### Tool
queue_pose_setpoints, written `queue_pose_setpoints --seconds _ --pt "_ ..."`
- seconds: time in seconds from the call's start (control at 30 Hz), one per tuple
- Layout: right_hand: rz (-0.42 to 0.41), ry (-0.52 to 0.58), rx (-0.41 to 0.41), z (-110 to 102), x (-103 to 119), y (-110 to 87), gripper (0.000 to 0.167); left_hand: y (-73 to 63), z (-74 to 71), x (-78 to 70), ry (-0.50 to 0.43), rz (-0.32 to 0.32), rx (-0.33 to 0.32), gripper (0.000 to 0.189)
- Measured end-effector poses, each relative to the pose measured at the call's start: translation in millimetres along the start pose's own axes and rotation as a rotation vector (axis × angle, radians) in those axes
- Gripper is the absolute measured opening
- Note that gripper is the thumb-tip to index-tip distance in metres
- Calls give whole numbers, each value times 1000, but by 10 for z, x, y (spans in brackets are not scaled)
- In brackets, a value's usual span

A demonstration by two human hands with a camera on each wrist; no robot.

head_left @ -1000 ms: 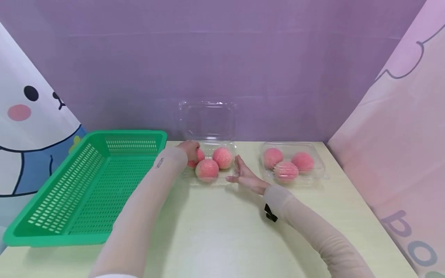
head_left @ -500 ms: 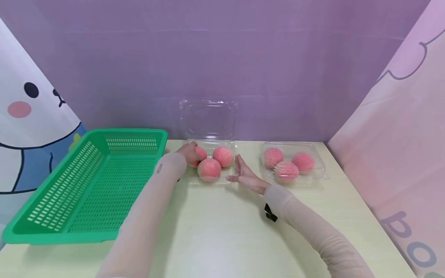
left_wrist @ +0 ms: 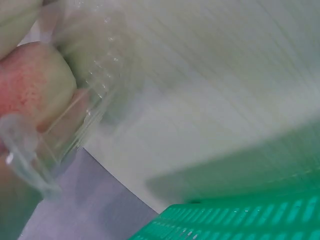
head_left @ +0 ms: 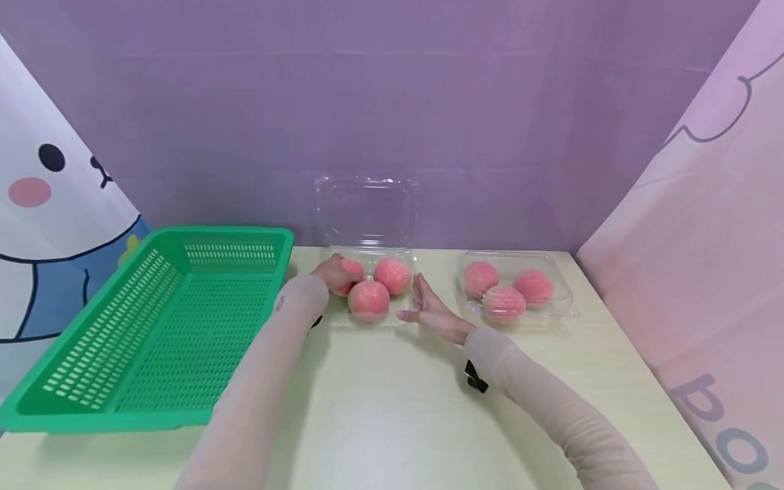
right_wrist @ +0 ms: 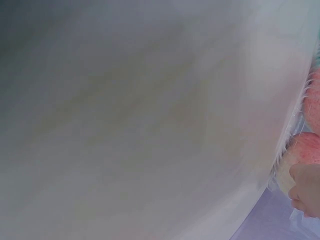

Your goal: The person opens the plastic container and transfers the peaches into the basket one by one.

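Observation:
Pink-and-cream peaches fill a clear plastic clamshell box [head_left: 373,321] at the back middle, its lid [head_left: 367,211] standing up behind. My left hand [head_left: 334,273] reaches into the box's left side and holds the left peach [head_left: 350,278], the thumb across its front. A finger beside a peach [left_wrist: 42,82] shows through the plastic in the left wrist view. The front peach [head_left: 369,301] and right peach [head_left: 393,275] rest beside it. My right hand [head_left: 436,313] is spread at the box's right side; the right wrist view shows fingers against a peach [right_wrist: 295,155].
A green slotted basket [head_left: 202,333] stands on the left of the pale table [head_left: 392,415]. To the right sits another clear box [head_left: 551,309], its lid down, with 3 peaches inside. A purple curtain [head_left: 392,116] hangs close behind the boxes.
My left hand has shifted slightly around the left peach, showing more of it. The front peach has moved a little to the right. My right hand has stayed almost still.

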State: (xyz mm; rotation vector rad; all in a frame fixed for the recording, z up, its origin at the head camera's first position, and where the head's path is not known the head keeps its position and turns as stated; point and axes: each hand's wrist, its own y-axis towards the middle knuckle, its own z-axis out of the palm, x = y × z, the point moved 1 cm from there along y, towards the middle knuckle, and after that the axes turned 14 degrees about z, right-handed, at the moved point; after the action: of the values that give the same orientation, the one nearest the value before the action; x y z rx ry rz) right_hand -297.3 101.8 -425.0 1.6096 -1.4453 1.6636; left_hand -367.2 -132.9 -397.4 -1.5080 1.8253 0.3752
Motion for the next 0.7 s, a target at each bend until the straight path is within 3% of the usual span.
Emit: queue_pose_setpoints --seconds 0.3,0.57,0.7 --pt "22 -5 18 -34 22 -26 103 -29 -1 -51 27 -3 -27 83" --pt "31 -25 52 -44 184 -163 101 -55 -35 -158 27 -18 -87 81" --pt "27 -37 20 -107 73 -75 103 -47 -19 -225 3 -10 -113 81"
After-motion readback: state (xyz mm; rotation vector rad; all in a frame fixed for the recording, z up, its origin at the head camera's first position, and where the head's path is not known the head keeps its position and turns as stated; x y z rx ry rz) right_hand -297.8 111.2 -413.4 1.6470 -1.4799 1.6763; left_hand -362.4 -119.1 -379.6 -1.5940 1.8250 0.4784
